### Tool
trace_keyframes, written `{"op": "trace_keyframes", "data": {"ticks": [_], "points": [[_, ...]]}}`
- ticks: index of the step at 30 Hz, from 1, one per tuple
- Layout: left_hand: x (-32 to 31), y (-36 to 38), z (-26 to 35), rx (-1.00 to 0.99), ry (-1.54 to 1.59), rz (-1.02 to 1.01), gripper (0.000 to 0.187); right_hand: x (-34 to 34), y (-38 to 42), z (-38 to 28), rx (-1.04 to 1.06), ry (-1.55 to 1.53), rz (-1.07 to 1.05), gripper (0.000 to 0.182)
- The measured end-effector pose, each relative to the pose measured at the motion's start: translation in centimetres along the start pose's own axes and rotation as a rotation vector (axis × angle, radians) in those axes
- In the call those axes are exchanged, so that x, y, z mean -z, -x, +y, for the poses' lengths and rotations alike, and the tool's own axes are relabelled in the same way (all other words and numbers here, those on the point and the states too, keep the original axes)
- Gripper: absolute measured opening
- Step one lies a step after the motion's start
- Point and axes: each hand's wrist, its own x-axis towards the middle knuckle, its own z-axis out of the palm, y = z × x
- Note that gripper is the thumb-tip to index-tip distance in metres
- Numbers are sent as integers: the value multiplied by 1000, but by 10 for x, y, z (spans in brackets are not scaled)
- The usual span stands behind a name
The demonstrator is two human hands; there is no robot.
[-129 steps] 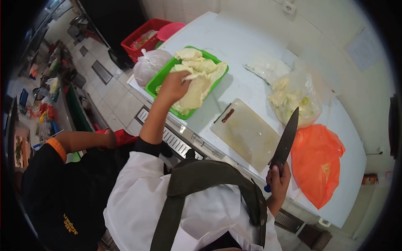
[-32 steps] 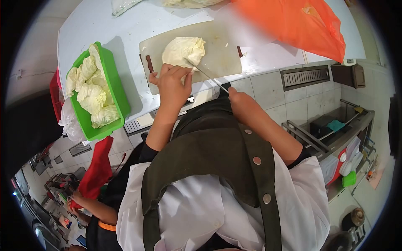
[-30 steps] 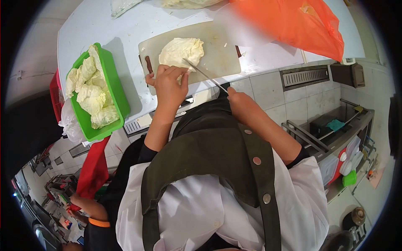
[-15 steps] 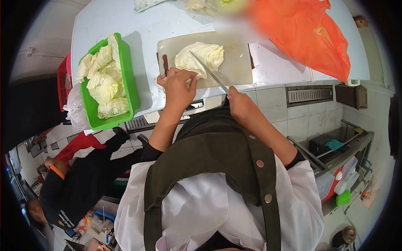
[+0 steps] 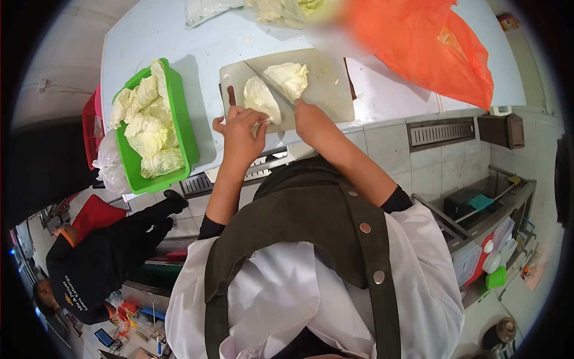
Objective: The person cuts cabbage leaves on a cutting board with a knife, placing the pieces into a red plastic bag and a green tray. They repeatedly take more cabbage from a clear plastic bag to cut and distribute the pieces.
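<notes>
On the grey cutting board (image 5: 329, 99) lies pale green cabbage, parted in two: a left piece (image 5: 257, 96) and a right piece (image 5: 290, 76). Between them runs the blade of a knife (image 5: 268, 82), its tip toward the far left edge of the board. My right hand (image 5: 312, 119) is closed around the knife's handle, which its fingers hide. The fingers and thumb of my left hand (image 5: 245, 131) hold the near end of the left cabbage piece. A narrow brown strip (image 5: 231, 96) shows at the board's left side.
A green basket (image 5: 190, 134) full of cabbage leaves (image 5: 146, 128) stands left of the board. At the far right lies an orange plastic bag (image 5: 424, 54). Clear bags (image 5: 275, 12) sit at the back. A person in black (image 5: 95, 263) is at the lower left.
The cabbage was one mass under the blade; now it is split, with the pieces apart. My right hand has moved left and away from me with the knife. The other person has shifted.
</notes>
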Motion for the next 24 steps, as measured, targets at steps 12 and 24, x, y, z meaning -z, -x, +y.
{"op": "trace_keyframes", "data": {"ticks": [12,24], "points": [[28,4,-50,-63,227,52,14,59,50,-27,73,-102,-22,18],[33,-1,-55,-55,253,-35,16,23,30,-25,111,222,-184,18]]}}
